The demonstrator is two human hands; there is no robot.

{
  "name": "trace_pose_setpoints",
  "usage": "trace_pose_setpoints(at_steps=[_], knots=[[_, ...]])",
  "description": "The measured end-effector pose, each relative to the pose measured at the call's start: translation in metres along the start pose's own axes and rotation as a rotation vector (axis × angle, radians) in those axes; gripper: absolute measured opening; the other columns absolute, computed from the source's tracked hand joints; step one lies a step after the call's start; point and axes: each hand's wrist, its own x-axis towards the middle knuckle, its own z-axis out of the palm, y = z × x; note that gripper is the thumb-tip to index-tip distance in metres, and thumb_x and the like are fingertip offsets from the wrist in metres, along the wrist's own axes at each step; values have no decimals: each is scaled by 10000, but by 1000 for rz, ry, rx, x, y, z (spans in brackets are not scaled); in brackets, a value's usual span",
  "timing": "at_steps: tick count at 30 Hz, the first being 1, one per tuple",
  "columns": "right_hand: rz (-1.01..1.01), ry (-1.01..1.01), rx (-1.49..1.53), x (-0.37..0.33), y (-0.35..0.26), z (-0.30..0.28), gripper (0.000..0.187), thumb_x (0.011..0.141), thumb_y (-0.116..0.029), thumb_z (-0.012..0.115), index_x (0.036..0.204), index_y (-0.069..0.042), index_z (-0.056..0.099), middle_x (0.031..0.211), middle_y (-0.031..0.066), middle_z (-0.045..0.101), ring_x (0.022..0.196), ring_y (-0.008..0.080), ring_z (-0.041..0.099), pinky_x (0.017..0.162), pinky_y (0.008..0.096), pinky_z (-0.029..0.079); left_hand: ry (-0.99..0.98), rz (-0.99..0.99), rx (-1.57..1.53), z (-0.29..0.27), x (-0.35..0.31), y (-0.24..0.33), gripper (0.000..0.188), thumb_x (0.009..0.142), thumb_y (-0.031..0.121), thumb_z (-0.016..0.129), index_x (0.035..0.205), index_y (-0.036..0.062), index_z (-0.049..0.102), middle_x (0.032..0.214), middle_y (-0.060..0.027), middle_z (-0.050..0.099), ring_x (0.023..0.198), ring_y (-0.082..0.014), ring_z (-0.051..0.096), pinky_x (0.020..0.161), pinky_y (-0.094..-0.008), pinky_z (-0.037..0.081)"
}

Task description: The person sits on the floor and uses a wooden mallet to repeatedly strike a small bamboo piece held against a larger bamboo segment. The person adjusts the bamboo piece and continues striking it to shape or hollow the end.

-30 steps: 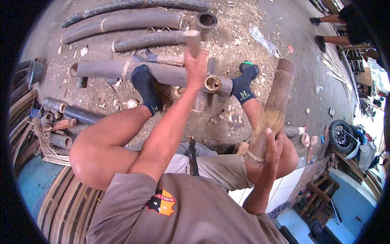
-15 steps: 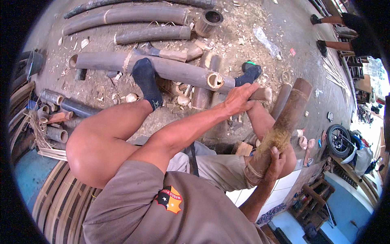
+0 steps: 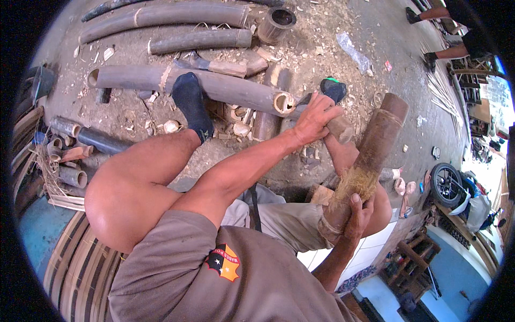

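Bamboo tube (image 3: 382, 131), brown and slanting from one o'clock at its upper end to seven at its lower, lies over the person's bent right leg, right of the middle of the view. The right hand (image 3: 361, 214) has its grip clamped around the lower part, thumb along the near face. Just above that thumb a tuft of yellowish fibre (image 3: 354, 185) is spread against the tube's surface. At ten o'clock from the tube, the left hand (image 3: 316, 119) has its grip closed on a short wooden piece (image 3: 340, 129), whose blunt end shows below the fist; the rest is mostly hidden by the fingers. A small wooden block (image 3: 322, 195) sits at eight o'clock, near the tube's lower end. Farther out at ten, a long bamboo pole (image 3: 236, 94) lies on the littered floor (image 3: 236, 161), with the left foot (image 3: 189, 96) in a dark sock against it. The right foot (image 3: 333, 90), also in a dark sock, is toward eleven; beyond it in that direction stands a short upright tube (image 3: 273, 32). Clear plastic (image 3: 351, 51) lies at twelve, another person's legs (image 3: 442, 53) at one, and a black wheel (image 3: 446, 185) between three and four.
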Motion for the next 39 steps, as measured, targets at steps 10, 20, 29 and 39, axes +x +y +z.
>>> trace_pose_setpoints(at_steps=[10,20,29,39], knots=[[-90,57,3,-1,18,-5,867,838,-324,812,1530,40,436,1471,182,536,1329,314,529,1124,416,401,144,26,-79,-10,0,-7,517,661,9,792,1136,88,602,1099,-138,528,1107,-386,534,1096,-563,374],[-120,61,-365,13,20,76,852,844,-158,826,1563,-35,386,1475,148,553,1335,285,536,1145,372,412,332,-75,-97,-6,9,-20,497,700,49,789,1156,94,595,1103,-128,547,1108,-390,539,1108,-581,352],[-256,107,-282,26,51,64,747,827,-163,831,1479,-35,490,1297,143,657,1151,324,645,1007,369,511,291,-73,-32,8,0,-18,585,679,-4,776,1212,125,572,1131,-129,532,1137,-393,533,1142,-667,289],[-285,318,-164,55,67,20,643,873,-213,803,1407,21,531,1276,177,664,1103,305,664,936,398,544,323,-121,22,11,9,-12,575,652,-58,738,1179,109,579,1141,-143,535,1113,-405,528,1092,-619,349]])
